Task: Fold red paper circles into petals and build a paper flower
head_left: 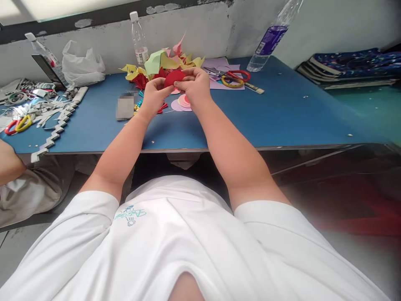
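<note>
Both of my hands are raised over the blue table (275,113) and pinch a round red paper piece (174,77) between them. My left hand (154,93) grips its left edge with closed fingers. My right hand (193,85) grips its right and top edge, fingers curled over it. Under the hands lie pink paper circles (181,103) stacked flat on the table. Behind the hands is a heap of yellow, green, pink and red paper scraps (163,62).
Red-and-yellow scissors (235,77) lie on lilac paper at the right. Two plastic bottles (139,41) (270,40) stand by the wall. At the left are a white bag (82,63), folded paper strips (56,121), other scissors (17,124) and another person's arm (8,163).
</note>
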Demonstrator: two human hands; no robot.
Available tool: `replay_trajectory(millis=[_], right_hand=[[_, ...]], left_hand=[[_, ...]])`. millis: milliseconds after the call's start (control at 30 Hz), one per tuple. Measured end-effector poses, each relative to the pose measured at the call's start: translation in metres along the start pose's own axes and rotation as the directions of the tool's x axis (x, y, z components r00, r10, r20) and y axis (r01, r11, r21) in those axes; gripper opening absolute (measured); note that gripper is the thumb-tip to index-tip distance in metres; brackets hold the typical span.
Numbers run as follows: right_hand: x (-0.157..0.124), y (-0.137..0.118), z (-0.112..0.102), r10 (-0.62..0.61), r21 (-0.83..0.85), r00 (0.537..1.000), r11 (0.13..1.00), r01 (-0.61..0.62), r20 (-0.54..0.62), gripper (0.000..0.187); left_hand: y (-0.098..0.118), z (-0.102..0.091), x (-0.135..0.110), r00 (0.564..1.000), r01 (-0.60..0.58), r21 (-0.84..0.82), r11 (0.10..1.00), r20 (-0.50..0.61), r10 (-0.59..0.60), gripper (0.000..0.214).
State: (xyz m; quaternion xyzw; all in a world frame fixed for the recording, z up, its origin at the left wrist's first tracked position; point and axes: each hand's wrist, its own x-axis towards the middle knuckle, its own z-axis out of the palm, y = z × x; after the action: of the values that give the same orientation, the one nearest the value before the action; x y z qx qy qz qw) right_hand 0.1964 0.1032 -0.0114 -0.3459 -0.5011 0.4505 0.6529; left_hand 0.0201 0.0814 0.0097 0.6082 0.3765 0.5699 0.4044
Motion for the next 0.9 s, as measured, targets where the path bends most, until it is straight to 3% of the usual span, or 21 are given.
replay_trajectory(millis=[67,167,300,367,567,733,900], right_hand=[[-0.004,-0.009,-0.006,-0.014,-0.03,0.999,0.999,0.015,0.034,0.057],[-0.002,-0.021,-0.016,-0.024,-0.027,1.0,0.999,0.024,0.008,0.048],[0.01,-0.031,-0.022,-0.022,-0.029,0.968,0.999,0.016,-0.25,0.037],[0.013,-0.032,-0.02,-0.004,-0.048,0.949,0.999,-0.011,-0.315,0.035],[-0.001,-0.018,0.0,0.026,-0.173,0.997,0.984,-0.038,-0.074,0.049],[-0.011,-0.015,-0.002,-0.013,-0.27,0.988,0.961,0.054,0.151,0.057],[-0.018,-0.023,-0.008,-0.047,-0.42,0.981,0.899,0.123,0.187,0.055]], left_hand=[[-0.002,-0.001,0.001,1.0,-0.018,0.013,1.0,-0.005,0.018,0.031],[-0.007,-0.004,0.004,0.999,-0.041,0.025,0.999,0.002,0.041,0.03],[-0.011,-0.008,0.008,1.0,-0.016,0.024,1.0,-0.018,0.016,0.028],[-0.011,-0.008,0.008,1.0,-0.001,0.02,1.0,-0.029,0.002,0.028],[-0.004,-0.004,0.003,1.0,-0.024,0.036,0.999,0.012,0.023,0.03],[0.0,-0.002,-0.002,0.999,-0.043,0.088,0.995,0.03,0.04,0.042],[-0.006,-0.003,-0.001,0.996,-0.063,0.134,0.989,0.066,0.054,0.045]])
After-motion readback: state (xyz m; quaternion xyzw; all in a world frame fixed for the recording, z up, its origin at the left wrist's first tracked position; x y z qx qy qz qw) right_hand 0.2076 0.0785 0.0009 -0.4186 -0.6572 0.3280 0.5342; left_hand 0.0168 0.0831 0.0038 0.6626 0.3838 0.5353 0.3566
